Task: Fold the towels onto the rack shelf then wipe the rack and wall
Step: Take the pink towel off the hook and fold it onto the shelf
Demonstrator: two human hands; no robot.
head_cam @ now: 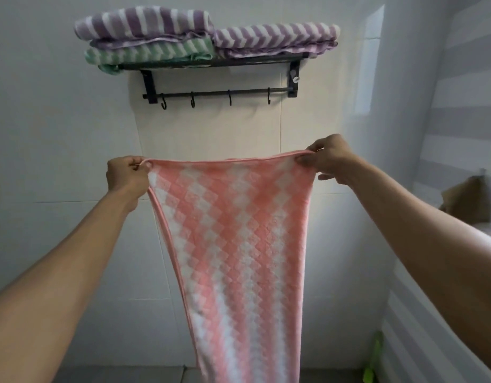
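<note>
The pink towel (238, 244) is hanging lengthwise down the centre of the frame, its top edge being stretched between the left hand (127, 176) and the right hand (331, 158), each pinching a corner. Beyond, at upper centre, folded purple towels (274, 37) and a green towel (150, 52) are lying on the black rack (219, 91) against the tiled wall (45, 120).

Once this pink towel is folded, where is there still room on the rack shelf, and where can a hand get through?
The shelf looks full: a purple towel stacked on a green towel at left, another purple towel at right. Only their tops are free. A hand passes between shelf and hook bar, or across the bare wall below the hooks, above the pink towel.
</note>
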